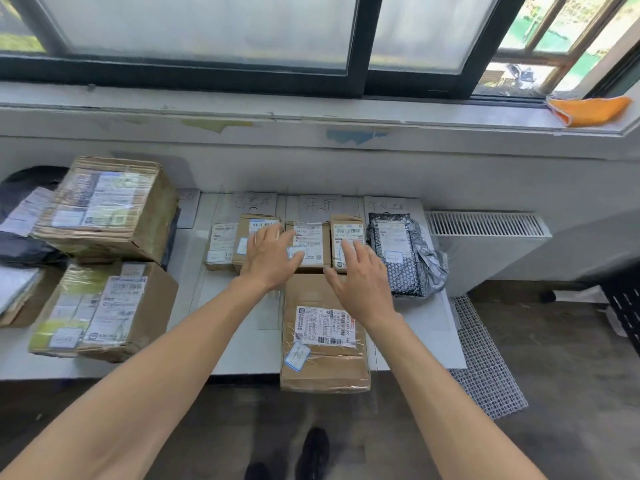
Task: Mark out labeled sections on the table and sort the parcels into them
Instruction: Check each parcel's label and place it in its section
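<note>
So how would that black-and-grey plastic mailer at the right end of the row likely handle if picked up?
Probably floppy: the plastic mailer is wrinkled, with loose grey film bunched along its right side. Possibly slippery, as the film looks glossy. Lying flat on the table, it seems unlikely to roll or tip.

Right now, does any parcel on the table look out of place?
Yes. The large brown box at the front hangs over the table's near edge; the small boxes behind it sit fully on the table.
</note>
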Motion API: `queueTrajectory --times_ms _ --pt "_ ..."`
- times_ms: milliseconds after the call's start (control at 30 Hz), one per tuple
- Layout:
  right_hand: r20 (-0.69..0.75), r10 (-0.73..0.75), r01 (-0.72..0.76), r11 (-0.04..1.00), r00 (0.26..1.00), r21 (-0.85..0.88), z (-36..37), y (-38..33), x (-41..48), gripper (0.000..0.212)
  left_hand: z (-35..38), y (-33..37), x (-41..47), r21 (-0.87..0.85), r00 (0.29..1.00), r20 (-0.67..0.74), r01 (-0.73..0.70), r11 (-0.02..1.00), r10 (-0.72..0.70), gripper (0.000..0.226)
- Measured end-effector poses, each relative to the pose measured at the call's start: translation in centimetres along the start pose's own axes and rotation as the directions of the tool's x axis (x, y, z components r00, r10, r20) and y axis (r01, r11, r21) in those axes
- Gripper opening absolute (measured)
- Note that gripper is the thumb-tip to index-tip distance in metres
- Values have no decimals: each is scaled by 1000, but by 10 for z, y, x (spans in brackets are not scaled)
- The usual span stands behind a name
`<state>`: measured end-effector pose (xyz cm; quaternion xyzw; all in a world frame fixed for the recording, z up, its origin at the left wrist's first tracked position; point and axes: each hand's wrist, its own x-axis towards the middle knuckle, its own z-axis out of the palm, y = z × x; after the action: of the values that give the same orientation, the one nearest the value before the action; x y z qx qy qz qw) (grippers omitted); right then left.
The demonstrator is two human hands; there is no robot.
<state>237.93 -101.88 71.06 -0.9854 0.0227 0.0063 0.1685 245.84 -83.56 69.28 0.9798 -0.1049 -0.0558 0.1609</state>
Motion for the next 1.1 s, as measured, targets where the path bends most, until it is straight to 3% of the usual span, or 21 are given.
queueTrajectory --times_ms 300,633,1000,1100 --pt "45 -32 36 994 999 -105 8 1 24 73 -10 -19 -4 81 999 15 32 996 -33 63" --pt "46 -28 31 998 999 -61 10 -2 14 72 -3 -10 -7 87 999 40 0 996 -4 64" --pt "118 71 -68 997 991 -22 44 6 -39 72 23 3 -30 105 988 153 -50 993 34 63" --pt "54 71 -73 997 996 35 54 7 -51 70 29 2 -33 109 986 156 -69 992 52 65"
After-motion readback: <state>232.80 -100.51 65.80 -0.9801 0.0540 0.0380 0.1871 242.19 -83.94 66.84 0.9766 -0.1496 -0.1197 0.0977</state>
